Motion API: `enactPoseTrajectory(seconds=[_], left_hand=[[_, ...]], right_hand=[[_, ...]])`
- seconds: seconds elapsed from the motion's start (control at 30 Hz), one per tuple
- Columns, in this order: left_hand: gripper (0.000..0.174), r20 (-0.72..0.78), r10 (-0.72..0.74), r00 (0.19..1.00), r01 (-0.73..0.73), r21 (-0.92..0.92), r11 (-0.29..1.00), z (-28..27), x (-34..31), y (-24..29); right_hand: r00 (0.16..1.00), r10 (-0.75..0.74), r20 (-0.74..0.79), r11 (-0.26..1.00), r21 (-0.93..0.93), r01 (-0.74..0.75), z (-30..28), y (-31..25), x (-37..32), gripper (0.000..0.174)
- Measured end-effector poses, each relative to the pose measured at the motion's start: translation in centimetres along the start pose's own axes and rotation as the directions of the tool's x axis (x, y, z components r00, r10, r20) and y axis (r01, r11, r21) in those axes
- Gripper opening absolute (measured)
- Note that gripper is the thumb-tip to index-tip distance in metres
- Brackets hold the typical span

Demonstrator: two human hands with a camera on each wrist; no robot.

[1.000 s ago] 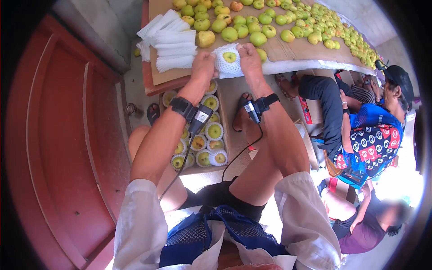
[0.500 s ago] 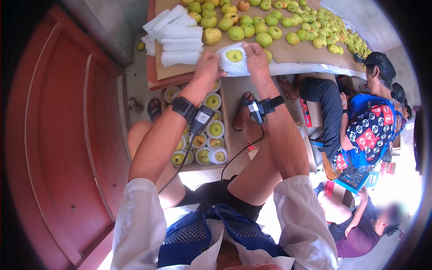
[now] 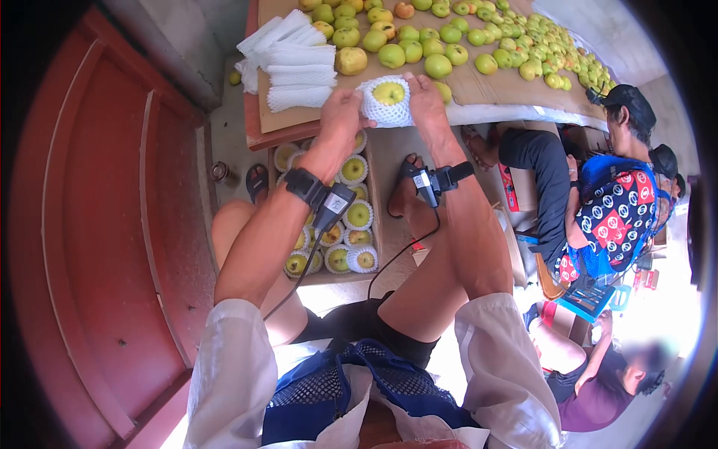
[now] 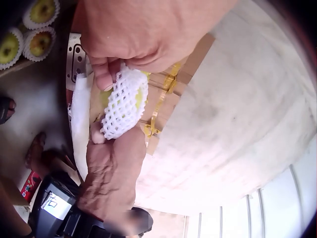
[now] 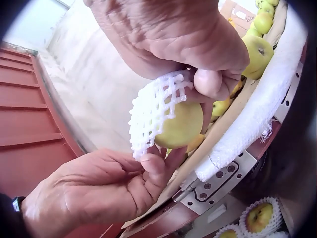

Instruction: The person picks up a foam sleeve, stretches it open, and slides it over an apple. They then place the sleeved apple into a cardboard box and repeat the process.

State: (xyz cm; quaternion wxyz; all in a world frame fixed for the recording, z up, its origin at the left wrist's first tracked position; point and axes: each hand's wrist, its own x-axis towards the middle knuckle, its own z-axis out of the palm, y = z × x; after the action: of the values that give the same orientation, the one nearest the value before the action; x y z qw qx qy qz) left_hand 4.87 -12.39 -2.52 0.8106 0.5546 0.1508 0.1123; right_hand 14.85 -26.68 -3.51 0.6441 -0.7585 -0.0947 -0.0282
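Note:
A yellow-green apple (image 3: 388,93) sits in a white foam net (image 3: 387,114) at the table's front edge, its top showing through the opening. My left hand (image 3: 343,118) pinches the net from the left, and my right hand (image 3: 428,103) grips its other side. In the right wrist view, the left thumb and fingers hold the lower end of the foam net (image 5: 148,111), while the right fingers curl at its upper rim beside the bare part of the apple (image 5: 181,124). From the left wrist, the net (image 4: 124,106) appears stretched between both hands.
A stack of flat foam nets (image 3: 301,71) lies on the cardboard-covered table (image 3: 479,88), with many loose apples (image 3: 438,66) behind. Below, between the legs, stands a box of netted apples (image 3: 359,215). A seated person (image 3: 617,202) is at the right; a red door (image 3: 97,239) is at the left.
The view has shifted slightly, and the netted apple has tilted so more of its top shows through the net. Both hands keep hold of it. The seated person on the right has moved their head.

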Motion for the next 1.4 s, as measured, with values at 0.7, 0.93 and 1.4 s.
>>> enactPoseTrajectory(seconds=[0.7,0.93,1.4], left_hand=[[0.017,0.021,-0.032,0.999,0.032,-0.001,0.999,0.3,-1.6,-0.8],[0.026,0.149,-0.109,0.983,0.127,-0.120,0.985,0.5,-2.7,1.7],[0.046,0.355,-0.094,0.930,0.130,-0.077,0.988,0.2,-3.0,2.8]], right_hand=[[0.990,0.134,0.049,0.884,0.446,-0.142,0.1,-2.4,-1.9,0.032],[0.992,0.077,0.097,0.938,0.331,-0.105,-1.1,-4.1,-2.3,0.033],[1.000,-0.020,0.015,0.934,0.357,0.013,-0.6,-4.1,-3.0,0.036]])
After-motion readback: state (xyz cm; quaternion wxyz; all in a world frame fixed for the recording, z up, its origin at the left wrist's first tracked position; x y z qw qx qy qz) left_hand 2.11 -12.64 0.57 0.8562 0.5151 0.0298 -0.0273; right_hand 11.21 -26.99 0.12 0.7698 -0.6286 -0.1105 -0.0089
